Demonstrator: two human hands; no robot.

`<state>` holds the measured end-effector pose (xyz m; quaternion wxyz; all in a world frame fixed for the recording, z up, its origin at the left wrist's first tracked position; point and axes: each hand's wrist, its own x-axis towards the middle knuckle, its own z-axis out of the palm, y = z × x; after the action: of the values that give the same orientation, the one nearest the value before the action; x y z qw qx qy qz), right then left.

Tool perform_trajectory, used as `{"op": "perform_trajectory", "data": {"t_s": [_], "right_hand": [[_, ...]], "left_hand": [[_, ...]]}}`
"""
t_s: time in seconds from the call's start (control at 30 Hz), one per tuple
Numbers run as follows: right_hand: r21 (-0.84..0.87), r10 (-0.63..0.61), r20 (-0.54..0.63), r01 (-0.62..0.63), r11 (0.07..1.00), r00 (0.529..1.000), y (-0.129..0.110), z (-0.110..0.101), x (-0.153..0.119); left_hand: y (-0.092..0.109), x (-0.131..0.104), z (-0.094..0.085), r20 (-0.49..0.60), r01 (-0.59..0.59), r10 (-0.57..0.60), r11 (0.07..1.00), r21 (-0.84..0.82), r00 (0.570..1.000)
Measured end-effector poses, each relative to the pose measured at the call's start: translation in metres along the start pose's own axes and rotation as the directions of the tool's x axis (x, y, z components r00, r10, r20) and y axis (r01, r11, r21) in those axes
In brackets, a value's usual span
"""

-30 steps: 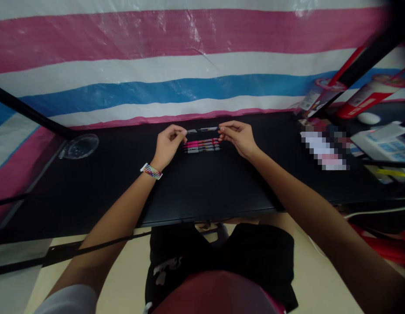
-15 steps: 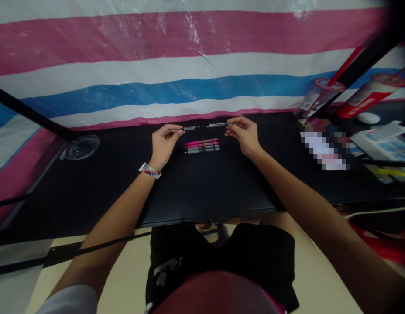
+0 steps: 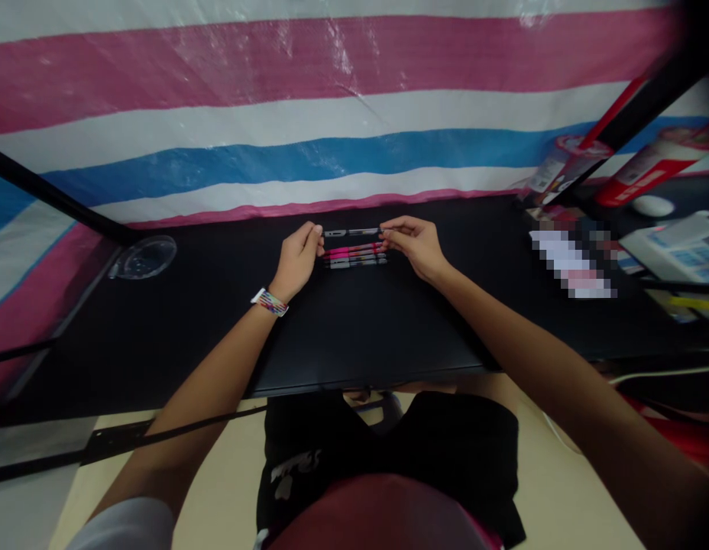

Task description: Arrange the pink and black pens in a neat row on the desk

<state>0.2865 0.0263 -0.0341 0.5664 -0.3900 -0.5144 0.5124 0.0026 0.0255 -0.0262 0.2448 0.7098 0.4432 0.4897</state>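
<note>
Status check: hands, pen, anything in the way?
Left hand and right hand pinch opposite ends of a dark pen. Pen row just below on black desk. Nothing between.

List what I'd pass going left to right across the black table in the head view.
Clear round lid → left hand → black pen pinched at both ends, above a row of pens lying on the black table → right hand → white mouse.

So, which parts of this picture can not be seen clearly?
Head view:
- Thin grey-and-black pen: ends hidden in left hand and right hand fingers; print too small.
- Pixelated patch: blurred.
- White boxes: cut by the right edge.
</note>
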Motion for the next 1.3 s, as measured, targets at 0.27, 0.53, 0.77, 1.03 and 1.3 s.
{"op": "perform_trajectory", "data": {"t_s": [0.27,0.53,0.77,1.03,1.3], "right_hand": [[0.011,0.038,-0.009,-0.038,0.999,0.999,-0.003,0.000,0.000],[0.058,0.017,0.006,-0.017,0.998,1.000,-0.002,0.002,0.000],[0.033,0.015,-0.004,-0.015,0.999,1.000,-0.003,0.001,0.000],[0.013,0.020,-0.016,-0.019,1.000,1.000,-0.002,0.000,0.001],[0.139,0.137,0.047,-0.142,0.980,0.989,-0.016,0.003,-0.004]], "left_hand": [[-0.003,0.000,0.006,0.071,-0.009,0.024,0.979,-0.205,0.997],[-0.006,0.001,0.005,0.025,-0.064,0.069,0.987,-0.149,0.997],[0.003,0.001,0.003,0.007,-0.074,0.075,0.993,-0.097,0.997],[0.013,-0.001,0.001,0.032,0.038,-0.035,0.996,-0.083,0.999],[0.016,-0.002,0.003,-0.027,-0.018,0.015,0.992,-0.128,1.000]]}}
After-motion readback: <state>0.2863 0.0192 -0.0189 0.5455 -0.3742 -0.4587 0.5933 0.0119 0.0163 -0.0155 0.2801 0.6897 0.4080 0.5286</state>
